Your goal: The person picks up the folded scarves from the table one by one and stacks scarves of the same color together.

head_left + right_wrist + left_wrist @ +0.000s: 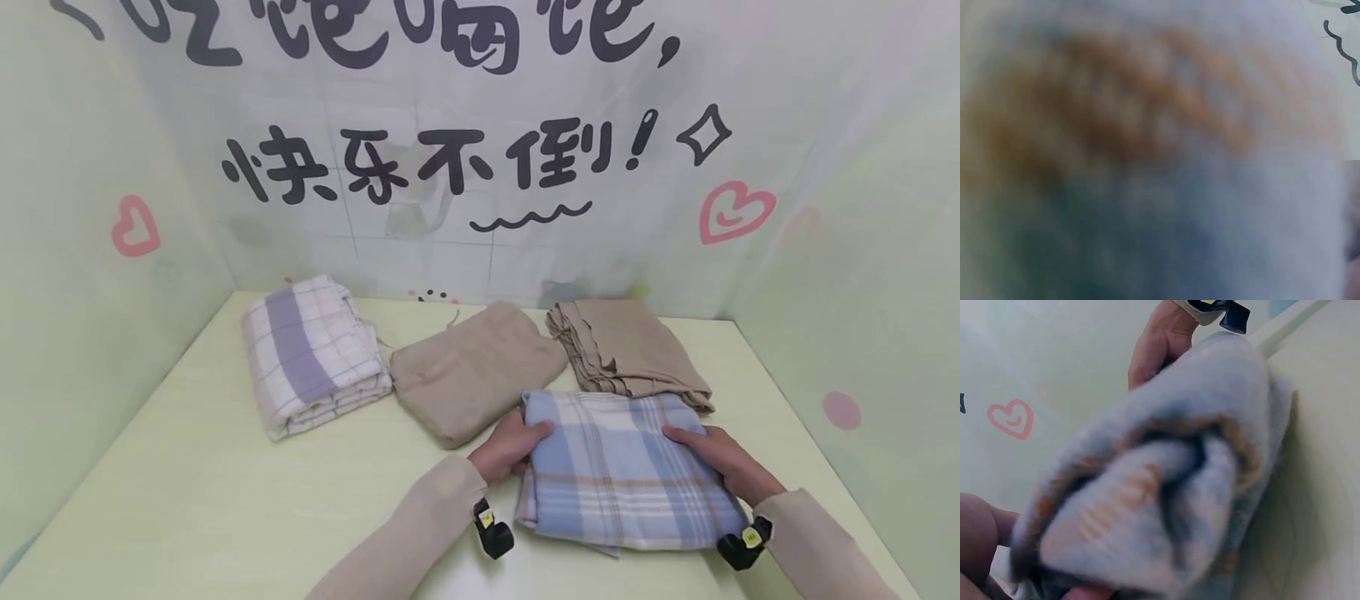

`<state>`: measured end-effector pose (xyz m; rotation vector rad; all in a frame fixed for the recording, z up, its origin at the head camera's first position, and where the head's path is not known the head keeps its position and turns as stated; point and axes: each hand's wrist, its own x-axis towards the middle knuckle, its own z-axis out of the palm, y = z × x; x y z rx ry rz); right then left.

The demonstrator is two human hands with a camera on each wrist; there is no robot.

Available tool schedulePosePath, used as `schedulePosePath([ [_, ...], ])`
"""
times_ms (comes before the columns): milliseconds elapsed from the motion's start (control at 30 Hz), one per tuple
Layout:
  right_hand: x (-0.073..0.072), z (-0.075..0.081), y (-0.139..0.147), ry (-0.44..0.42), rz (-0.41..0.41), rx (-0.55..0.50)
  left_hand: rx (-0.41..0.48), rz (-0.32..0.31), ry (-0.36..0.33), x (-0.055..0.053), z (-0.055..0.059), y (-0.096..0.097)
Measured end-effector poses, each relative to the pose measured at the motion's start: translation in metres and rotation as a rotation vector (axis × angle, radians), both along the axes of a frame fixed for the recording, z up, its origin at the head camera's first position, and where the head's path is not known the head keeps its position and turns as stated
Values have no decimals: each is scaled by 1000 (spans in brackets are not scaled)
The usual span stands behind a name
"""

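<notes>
Both hands hold a folded blue-and-white plaid blanket (622,483) at the right front of the table. My left hand (510,446) grips its left edge, thumb on top and fingers underneath. On the right side my right hand (723,458) grips the other edge, its thumb over the top face. In the left wrist view the blanket's folded end (1147,494) shows rolled layers with orange stripes, and the right hand (1160,347) is behind it. Blurred blanket fabric (1179,187) fills most of the right wrist view.
Behind the blanket lie a folded brown cloth (637,342) at right and a tan folded cloth (476,367) in the middle. A white checked cloth with a purple band (315,358) lies at left. Printed curtain walls (465,267) enclose the pale table (187,500).
</notes>
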<state>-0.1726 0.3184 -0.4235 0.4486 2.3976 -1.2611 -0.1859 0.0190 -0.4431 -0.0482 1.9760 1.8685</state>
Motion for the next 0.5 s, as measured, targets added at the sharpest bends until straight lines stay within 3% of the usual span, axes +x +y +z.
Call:
schedulePosePath([
  [233, -4, 5, 0, -12, 54, 37, -28, 4, -11, -3, 5, -11],
  [500, -13, 24, 2, 79, 51, 170, 3, 0, -59, 1, 13, -28],
])
